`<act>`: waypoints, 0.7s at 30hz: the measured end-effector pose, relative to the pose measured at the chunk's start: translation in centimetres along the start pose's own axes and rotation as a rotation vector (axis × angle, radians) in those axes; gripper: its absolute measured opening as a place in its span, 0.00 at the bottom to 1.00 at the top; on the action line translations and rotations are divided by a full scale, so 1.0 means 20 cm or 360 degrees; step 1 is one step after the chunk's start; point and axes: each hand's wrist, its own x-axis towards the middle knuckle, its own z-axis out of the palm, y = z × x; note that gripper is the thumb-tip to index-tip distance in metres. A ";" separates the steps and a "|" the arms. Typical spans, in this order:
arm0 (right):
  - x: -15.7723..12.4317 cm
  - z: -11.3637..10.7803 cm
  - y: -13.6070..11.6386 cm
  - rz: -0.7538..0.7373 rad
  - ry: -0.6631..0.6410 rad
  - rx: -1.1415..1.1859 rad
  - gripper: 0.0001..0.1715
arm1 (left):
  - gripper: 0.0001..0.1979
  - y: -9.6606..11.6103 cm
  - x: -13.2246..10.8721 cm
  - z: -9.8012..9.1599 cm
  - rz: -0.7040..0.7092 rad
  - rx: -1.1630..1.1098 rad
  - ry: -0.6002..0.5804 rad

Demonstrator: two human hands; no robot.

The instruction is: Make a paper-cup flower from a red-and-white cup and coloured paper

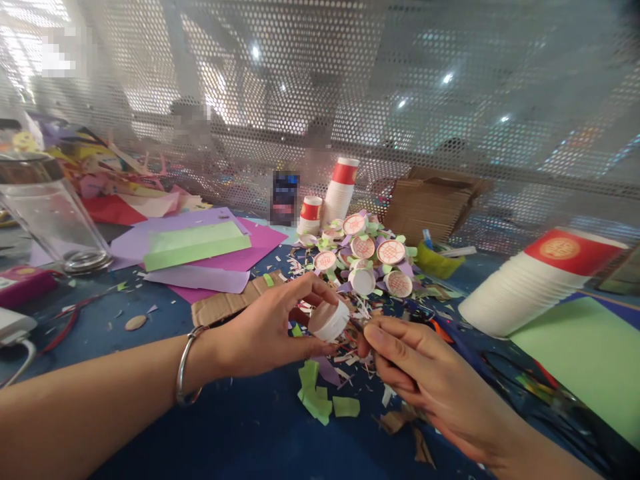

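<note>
My left hand [273, 323] is closed around a small white paper cup bottom [330, 321], held on its side above the blue table [240, 433]. A metal bangle [184, 365] sits on that wrist. My right hand [425, 380] is closed in a pinch just right of the cup piece, its fingertips at the rim; a thin dark tool seems to be in it, but I cannot make it out. Behind the hands lies a heap of cut cup bottoms with paper petals [365, 257].
A stack of red-rimmed paper cups [530, 280] lies on its side at right, two more stacks [340, 190] stand at the back. Coloured paper sheets [200, 247], a glass jar [50, 213], cardboard [430, 200] and paper scraps [320, 397] surround the hands. A perforated metal screen [350, 80] closes the back.
</note>
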 end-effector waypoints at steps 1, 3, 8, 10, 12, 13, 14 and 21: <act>0.00 0.00 0.00 -0.0006 -0.0002 -0.0005 0.24 | 0.18 0.00 0.00 0.00 0.0015 0.0006 0.0008; 0.00 0.01 0.00 -0.0014 -0.0009 -0.0022 0.24 | 0.17 -0.01 0.00 0.00 0.0054 0.0037 0.0038; -0.01 0.02 0.01 -0.0018 -0.0027 -0.0139 0.24 | 0.18 -0.01 0.00 0.00 0.0099 0.0108 0.0090; -0.01 0.02 0.02 -0.0032 -0.0035 -0.0202 0.25 | 0.20 0.00 0.00 0.00 0.0095 0.0166 0.0105; -0.01 0.02 0.02 -0.0060 -0.0038 -0.0264 0.25 | 0.20 0.00 0.00 0.01 0.0086 0.0179 0.0129; 0.00 0.02 0.02 -0.0074 -0.0042 -0.0294 0.25 | 0.19 0.00 0.00 0.01 0.0067 0.0137 0.0139; 0.00 0.02 0.01 -0.0084 -0.0044 -0.0319 0.25 | 0.18 0.00 0.00 0.01 0.0031 0.0053 0.0141; -0.01 0.01 0.00 -0.0352 0.0212 -0.0589 0.22 | 0.13 0.02 0.03 0.02 -0.0375 -0.0673 -0.0099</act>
